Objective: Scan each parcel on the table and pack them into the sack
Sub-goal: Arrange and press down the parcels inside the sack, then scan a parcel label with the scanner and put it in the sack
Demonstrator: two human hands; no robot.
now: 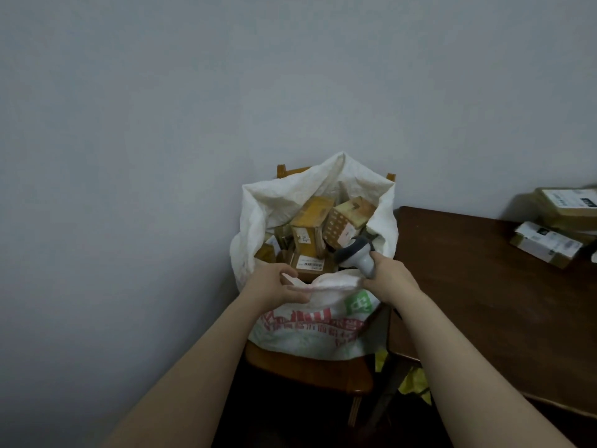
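Both hands at the near rim of a white sack [310, 321] propped on a wooden chair [307, 370] against a grey wall. Left hand [274, 282] pinching the folded rim, fingers closed on the fabric. Right hand [386, 274] wrapped tight round the grip of a grey scanner [355, 255], head aimed into the sack's mouth, lower fingers seemingly also catching the rim. Inside, brown boxes [318, 234] heaped at odd angles, one label with barcode facing up just past the left hand. Remaining parcels [549, 244] stacked at the far right corner of the dark table [478, 286], well apart from both hands, long sides running roughly along the table's back edge. Right hand nearer, though occupied by the scanner; likely reach for the left hand crosses the body. Bare tabletop between sack and parcels, nothing in the way. Yellow scrap [413, 383] visible under the table.
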